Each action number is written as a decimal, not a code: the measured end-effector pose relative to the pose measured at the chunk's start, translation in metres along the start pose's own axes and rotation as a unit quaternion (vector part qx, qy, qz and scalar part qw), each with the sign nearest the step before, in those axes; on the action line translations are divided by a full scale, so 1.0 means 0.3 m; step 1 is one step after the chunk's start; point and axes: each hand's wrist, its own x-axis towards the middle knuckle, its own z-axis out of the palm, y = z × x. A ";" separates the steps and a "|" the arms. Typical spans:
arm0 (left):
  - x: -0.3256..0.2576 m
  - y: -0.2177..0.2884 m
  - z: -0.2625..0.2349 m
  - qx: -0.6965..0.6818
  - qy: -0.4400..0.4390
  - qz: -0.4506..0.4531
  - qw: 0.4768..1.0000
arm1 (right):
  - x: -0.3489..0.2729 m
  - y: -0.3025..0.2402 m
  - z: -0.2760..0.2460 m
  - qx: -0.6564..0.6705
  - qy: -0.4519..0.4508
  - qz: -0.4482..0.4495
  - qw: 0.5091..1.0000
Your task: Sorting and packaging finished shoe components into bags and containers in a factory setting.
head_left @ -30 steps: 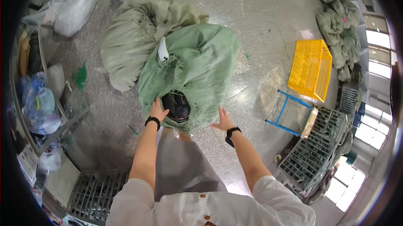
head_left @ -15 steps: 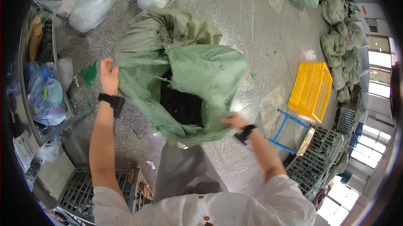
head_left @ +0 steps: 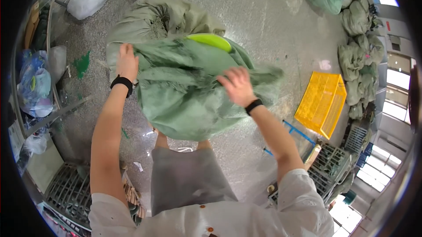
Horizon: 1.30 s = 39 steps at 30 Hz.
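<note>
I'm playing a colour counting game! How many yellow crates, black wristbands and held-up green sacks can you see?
Yellow crate: 1
Black wristbands: 2
Green sack held up: 1
Total: 4

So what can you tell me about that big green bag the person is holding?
The big pale green woven sack looks like crinkled plastic fabric, bulging and blurred. The left hand grips its left edge, and the right hand presses on its top right. A bright lime-green curved patch shows at its top. It hangs above the speckled floor.
</note>
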 end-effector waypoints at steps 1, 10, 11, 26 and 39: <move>-0.006 0.023 -0.003 0.007 -0.006 0.005 1.000 | 0.036 -0.048 0.032 0.041 0.041 -0.007 0.998; -0.312 0.549 0.310 0.047 -0.368 0.194 0.908 | -0.143 0.027 0.308 0.000 -0.255 0.097 0.962; -0.350 0.537 0.362 0.045 -0.367 0.188 0.910 | -0.130 0.029 0.288 -0.001 -0.256 0.091 0.962; -0.488 0.477 0.307 -0.105 -0.362 0.235 0.896 | 0.140 0.236 0.100 0.143 -0.122 0.030 0.982; -0.831 0.105 -0.090 -0.129 -0.401 0.145 0.895 | 0.239 0.159 0.231 0.025 -0.350 0.076 0.933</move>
